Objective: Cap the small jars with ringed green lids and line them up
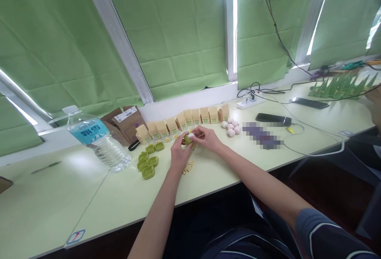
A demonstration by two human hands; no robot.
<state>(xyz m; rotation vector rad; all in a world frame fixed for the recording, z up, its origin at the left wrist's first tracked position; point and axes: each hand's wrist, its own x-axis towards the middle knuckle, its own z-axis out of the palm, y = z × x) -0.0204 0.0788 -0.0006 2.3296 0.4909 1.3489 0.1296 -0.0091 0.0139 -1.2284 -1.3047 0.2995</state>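
My left hand (180,154) is closed around a small olive-green cup-like piece (187,139) above the middle of the table. With its fingertips pinched, my right hand (208,139) holds a small white rounded piece (191,135) against that green piece. Fingers partly hide both. To the left lie several similar green hollow pieces (148,172). Small beige loop-shaped pieces (187,168) are scattered just below my hands. Several pale pink-white rounded lumps (231,132) sit in a cluster to the right. Behind my hands runs a row of small tan boxes (172,125) with green labels.
A large water bottle (98,140) and an open cardboard box (124,126) stand at the left. Phones (273,119), a power strip (250,102) and a white cable (315,155) lie at the right. Farther right are green spiky pieces (339,87) near another person's arm (373,102).
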